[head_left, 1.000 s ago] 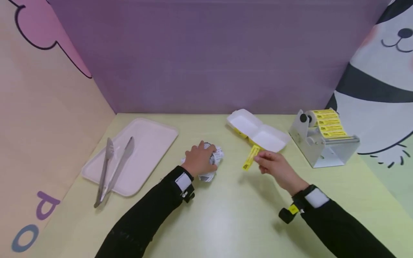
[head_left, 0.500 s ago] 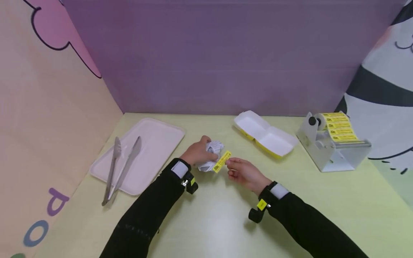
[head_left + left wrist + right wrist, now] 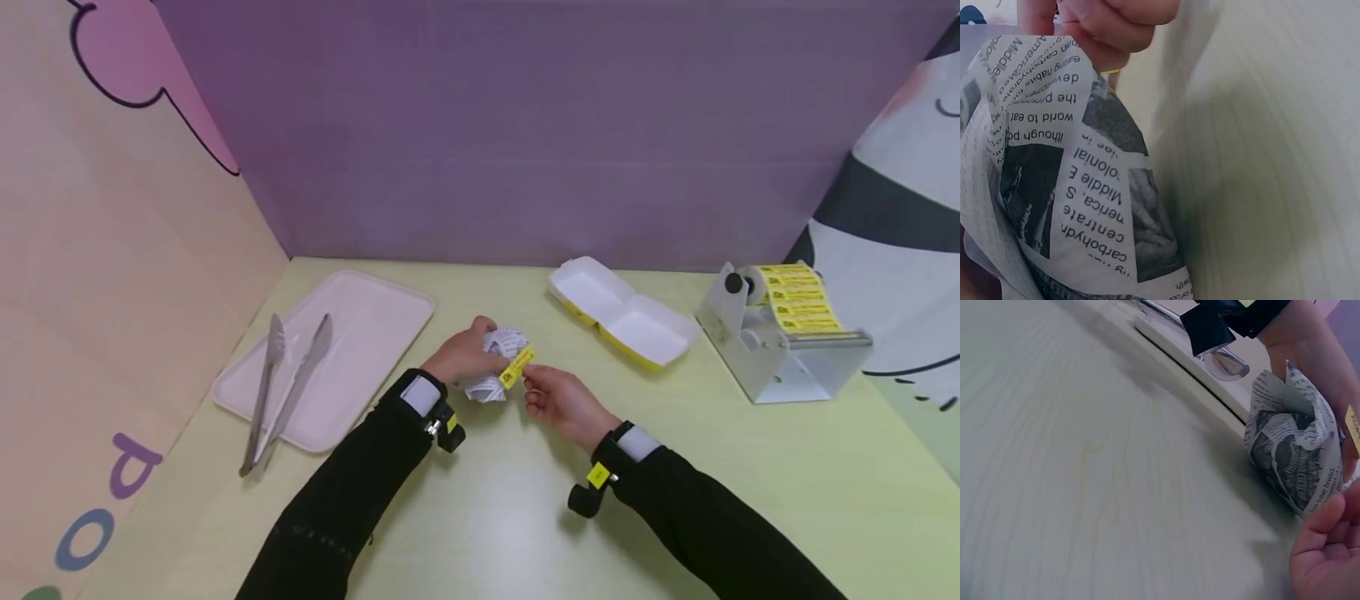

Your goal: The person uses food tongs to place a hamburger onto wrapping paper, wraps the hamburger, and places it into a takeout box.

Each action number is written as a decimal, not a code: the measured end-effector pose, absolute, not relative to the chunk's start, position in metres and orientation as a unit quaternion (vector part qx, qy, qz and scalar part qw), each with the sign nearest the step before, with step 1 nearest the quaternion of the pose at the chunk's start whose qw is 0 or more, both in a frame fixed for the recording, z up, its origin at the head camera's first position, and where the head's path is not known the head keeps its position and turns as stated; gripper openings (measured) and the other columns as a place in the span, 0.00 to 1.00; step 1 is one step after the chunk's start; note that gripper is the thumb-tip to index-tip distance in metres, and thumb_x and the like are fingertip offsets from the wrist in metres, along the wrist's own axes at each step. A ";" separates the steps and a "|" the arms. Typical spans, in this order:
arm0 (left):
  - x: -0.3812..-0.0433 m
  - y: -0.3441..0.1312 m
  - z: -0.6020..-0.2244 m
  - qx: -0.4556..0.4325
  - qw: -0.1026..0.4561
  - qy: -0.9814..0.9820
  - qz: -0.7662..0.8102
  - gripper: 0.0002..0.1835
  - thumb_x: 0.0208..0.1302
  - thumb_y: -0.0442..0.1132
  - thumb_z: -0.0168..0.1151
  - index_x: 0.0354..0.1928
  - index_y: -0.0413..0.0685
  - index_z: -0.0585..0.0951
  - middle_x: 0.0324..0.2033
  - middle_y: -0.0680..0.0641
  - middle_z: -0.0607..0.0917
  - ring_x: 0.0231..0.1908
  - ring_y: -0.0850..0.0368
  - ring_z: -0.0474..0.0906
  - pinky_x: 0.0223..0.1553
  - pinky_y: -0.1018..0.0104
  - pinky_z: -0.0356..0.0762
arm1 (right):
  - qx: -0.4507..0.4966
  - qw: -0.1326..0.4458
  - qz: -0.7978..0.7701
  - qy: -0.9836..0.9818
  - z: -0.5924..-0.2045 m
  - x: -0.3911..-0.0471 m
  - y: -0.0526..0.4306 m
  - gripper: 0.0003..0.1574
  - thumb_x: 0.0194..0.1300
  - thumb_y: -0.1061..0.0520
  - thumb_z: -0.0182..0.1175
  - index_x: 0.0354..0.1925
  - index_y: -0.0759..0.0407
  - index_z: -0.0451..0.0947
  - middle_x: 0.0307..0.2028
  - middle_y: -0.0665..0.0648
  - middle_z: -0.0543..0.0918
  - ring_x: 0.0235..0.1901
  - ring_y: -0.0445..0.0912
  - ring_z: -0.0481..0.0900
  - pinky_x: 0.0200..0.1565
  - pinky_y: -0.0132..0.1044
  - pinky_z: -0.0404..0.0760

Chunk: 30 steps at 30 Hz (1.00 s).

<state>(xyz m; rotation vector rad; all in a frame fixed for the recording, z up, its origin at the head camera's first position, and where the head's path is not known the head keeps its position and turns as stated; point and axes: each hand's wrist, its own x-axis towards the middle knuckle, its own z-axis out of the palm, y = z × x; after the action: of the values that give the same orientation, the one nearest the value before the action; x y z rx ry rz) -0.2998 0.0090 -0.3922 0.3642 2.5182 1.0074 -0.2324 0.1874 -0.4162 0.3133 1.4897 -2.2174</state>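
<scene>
In the head view my left hand (image 3: 465, 354) grips a bundle wrapped in newsprint-patterned paper (image 3: 487, 388) near the middle of the table. Its contents are hidden. My right hand (image 3: 566, 404) pinches one end of a yellow printed label (image 3: 517, 367) between thumb and fingertips. The label slants across the bundle's right side and overlaps it in this view. Up close in the left wrist view, the folded paper (image 3: 1085, 181) bulges, with right-hand fingers (image 3: 1116, 25) at its far end. The right wrist view has the right thumb (image 3: 1319, 522) right at the bundle's lower edge.
A pink tray (image 3: 375, 312) lies at left, with metal tongs (image 3: 262, 400) across its near edge. Behind the hands sits an unfolded white and yellow takeaway box (image 3: 656, 325). A label dispenser (image 3: 787, 367) carrying a roll of yellow labels stands at right.
My right hand has carried the label leftward, from beside the takeaway box to the bundle. My left hand has shifted from over the bundle to its left side. The head view has turned slightly.
</scene>
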 end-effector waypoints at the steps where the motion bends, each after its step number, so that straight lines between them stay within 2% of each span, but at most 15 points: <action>1: -0.300 0.009 -0.392 0.130 0.203 0.900 0.362 0.38 0.60 0.51 0.65 0.69 0.52 0.61 0.55 0.39 0.76 0.41 0.51 0.77 0.37 0.65 0.75 | 0.111 0.225 -0.790 0.559 -0.418 -0.232 0.186 0.09 0.76 0.56 0.49 0.38 0.58 0.73 0.29 0.49 0.73 0.28 0.41 0.70 0.34 0.31 0.72; 7: -0.300 0.010 -0.394 0.132 0.209 0.900 0.360 0.38 0.59 0.48 0.64 0.69 0.52 0.59 0.55 0.39 0.75 0.40 0.50 0.77 0.36 0.65 0.76 | 0.101 0.218 -0.733 0.636 -0.424 -0.230 0.181 0.11 0.73 0.55 0.53 0.40 0.65 0.70 0.28 0.50 0.71 0.27 0.41 0.68 0.32 0.32 0.71; 10: -0.300 0.011 -0.394 0.135 0.205 0.903 0.352 0.38 0.59 0.48 0.64 0.69 0.52 0.60 0.56 0.40 0.75 0.42 0.50 0.76 0.38 0.64 0.75 | 0.103 0.217 -0.717 0.655 -0.423 -0.230 0.178 0.11 0.72 0.55 0.55 0.39 0.64 0.72 0.26 0.50 0.70 0.26 0.42 0.68 0.30 0.31 0.70; 18: -0.298 0.012 -0.391 0.140 0.209 0.900 0.355 0.39 0.59 0.48 0.67 0.69 0.51 0.60 0.58 0.39 0.75 0.43 0.49 0.76 0.41 0.62 0.74 | 0.114 0.241 -0.686 0.677 -0.422 -0.231 0.178 0.16 0.69 0.53 0.59 0.26 0.60 0.75 0.18 0.50 0.72 0.19 0.39 0.69 0.23 0.28 0.69; 22: -0.298 0.012 -0.391 0.142 0.212 0.901 0.351 0.39 0.60 0.48 0.66 0.70 0.51 0.59 0.58 0.39 0.74 0.42 0.50 0.76 0.40 0.63 0.74 | 0.127 0.256 -0.665 0.690 -0.422 -0.232 0.177 0.18 0.68 0.50 0.60 0.24 0.58 0.75 0.16 0.49 0.71 0.16 0.38 0.67 0.20 0.26 0.67; 26: -0.299 0.011 -0.393 0.147 0.223 0.897 0.352 0.39 0.62 0.49 0.65 0.71 0.51 0.58 0.59 0.39 0.74 0.41 0.50 0.77 0.39 0.63 0.75 | 0.130 0.256 -0.650 0.704 -0.422 -0.234 0.177 0.18 0.67 0.50 0.61 0.26 0.58 0.72 0.16 0.49 0.70 0.15 0.38 0.66 0.19 0.27 0.66; 30: -0.298 0.010 -0.394 0.157 0.229 0.893 0.353 0.40 0.64 0.50 0.64 0.72 0.49 0.56 0.60 0.39 0.73 0.41 0.51 0.77 0.39 0.63 0.75 | 0.140 0.238 -0.658 0.701 -0.421 -0.237 0.176 0.12 0.69 0.53 0.59 0.34 0.61 0.71 0.20 0.50 0.71 0.17 0.39 0.67 0.20 0.28 0.66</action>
<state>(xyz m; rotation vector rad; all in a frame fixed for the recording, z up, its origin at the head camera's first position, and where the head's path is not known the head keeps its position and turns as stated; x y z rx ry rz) -0.2984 0.0103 -0.3940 0.4321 2.4594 0.9730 -0.2368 0.1762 -0.4212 0.3828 1.9196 -1.8022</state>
